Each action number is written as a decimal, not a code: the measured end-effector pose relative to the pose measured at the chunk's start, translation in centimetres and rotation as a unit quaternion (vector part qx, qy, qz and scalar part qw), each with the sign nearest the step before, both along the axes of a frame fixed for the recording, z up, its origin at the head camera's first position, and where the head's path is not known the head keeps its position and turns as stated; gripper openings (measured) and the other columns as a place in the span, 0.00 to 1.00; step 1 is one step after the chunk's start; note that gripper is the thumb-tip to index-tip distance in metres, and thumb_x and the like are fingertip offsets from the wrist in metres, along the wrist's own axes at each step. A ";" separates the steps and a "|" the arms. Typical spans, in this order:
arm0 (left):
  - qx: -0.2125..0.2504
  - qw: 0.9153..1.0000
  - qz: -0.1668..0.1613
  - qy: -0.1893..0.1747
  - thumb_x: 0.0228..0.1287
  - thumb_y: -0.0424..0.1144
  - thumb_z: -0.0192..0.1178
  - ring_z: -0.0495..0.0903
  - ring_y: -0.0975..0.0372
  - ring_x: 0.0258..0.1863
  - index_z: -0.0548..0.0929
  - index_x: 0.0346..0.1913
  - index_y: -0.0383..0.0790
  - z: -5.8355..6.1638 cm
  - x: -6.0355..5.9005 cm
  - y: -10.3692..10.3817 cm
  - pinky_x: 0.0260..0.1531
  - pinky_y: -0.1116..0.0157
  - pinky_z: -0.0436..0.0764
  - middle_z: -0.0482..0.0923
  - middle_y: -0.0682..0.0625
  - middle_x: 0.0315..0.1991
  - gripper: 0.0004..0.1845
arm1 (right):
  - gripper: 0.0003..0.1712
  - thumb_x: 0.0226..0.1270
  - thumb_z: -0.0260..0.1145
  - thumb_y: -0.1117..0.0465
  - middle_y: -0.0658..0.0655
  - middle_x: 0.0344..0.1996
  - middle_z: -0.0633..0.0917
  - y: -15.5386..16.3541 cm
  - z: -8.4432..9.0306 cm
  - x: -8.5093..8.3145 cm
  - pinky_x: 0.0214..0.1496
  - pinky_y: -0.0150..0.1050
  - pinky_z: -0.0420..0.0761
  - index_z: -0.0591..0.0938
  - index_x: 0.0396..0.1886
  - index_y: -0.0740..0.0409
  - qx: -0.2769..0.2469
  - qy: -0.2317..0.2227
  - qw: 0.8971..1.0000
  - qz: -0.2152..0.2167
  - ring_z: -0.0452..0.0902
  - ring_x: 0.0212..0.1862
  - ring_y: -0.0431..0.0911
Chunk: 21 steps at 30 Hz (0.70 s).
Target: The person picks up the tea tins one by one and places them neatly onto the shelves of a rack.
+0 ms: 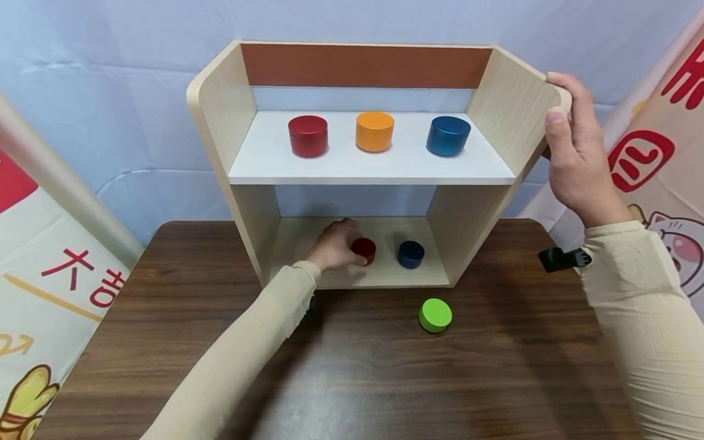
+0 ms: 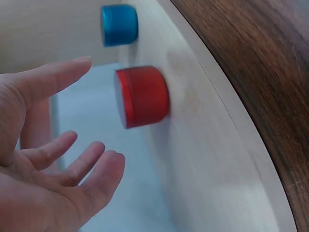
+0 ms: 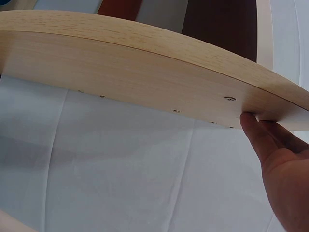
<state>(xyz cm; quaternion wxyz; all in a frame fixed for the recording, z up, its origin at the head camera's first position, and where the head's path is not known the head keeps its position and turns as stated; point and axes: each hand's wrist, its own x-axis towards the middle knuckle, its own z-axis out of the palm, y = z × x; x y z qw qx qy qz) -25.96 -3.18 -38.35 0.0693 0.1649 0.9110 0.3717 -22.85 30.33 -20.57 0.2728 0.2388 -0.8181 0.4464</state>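
My left hand (image 1: 334, 247) reaches into the lower level of a small wooden shelf (image 1: 352, 181). Beside it on that level stands a red cylinder (image 1: 363, 249). In the left wrist view, a gap separates my spread thumb and fingers from the red cylinder (image 2: 145, 95). A dark blue cylinder (image 1: 410, 254) stands to its right, appearing brighter blue in the left wrist view. My right hand (image 1: 580, 156) grips the upper front edge of the shelf's right side panel (image 1: 511, 110). In the right wrist view, its fingertips (image 3: 249, 121) touch the panel's outer face.
On the upper level stand a red cylinder (image 1: 308, 135), an orange cylinder (image 1: 374, 131) and a blue cylinder (image 1: 448, 135). A green cylinder (image 1: 435, 315) lies on the dark wooden table (image 1: 385, 379) before the shelf. Pale cloth (image 1: 137, 122) hangs behind.
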 end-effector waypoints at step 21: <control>-0.021 0.994 -0.104 0.027 0.52 0.41 0.80 0.76 0.55 0.59 0.72 0.70 0.41 1.1 5.3 5.3 0.59 0.57 0.76 0.77 0.44 0.60 0.42 | 0.27 0.81 0.44 0.60 0.53 0.55 0.67 0.0 0.0 -0.1 0.45 0.30 0.77 0.60 0.77 0.49 -0.007 -0.006 1.000 0.007 0.69 0.50 0.46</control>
